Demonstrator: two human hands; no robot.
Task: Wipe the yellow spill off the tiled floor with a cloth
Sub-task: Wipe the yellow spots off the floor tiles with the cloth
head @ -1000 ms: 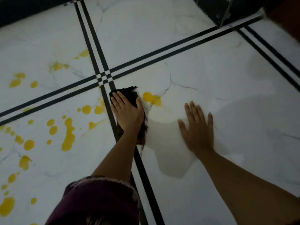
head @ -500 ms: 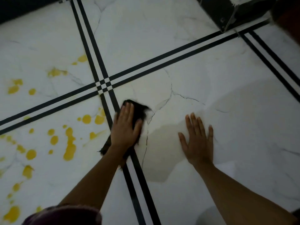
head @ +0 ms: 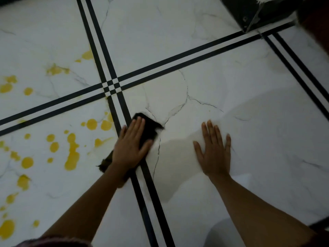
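I'm looking down on the tiled floor, white marble-look tiles split by double black lines, glossy and by my guess slick wherever it's wet. The yellow spill fills the nine o'clock side: a long run of liquid, round drops around it, smaller splashes trailing toward seven and ten o'clock. None of it is under the cloth right now. The tile at three o'clock looks clean.

My right hand is flat on that clean tile, fingers spread, holding nothing, just bracing me. My left hand lies palm-down on the cloth, fingers together and extended, pressing rather than pinching. The cloth is dark, soft, limp and light, bunched across the black lines at centre, one end poking out at one o'clock past my fingertips, a frayed corner at seven o'clock by the wrist. Its fabric is blurred, so I can't say how soaked it is.

Handling call: keep the palm over its middle, or it will fold or smear.
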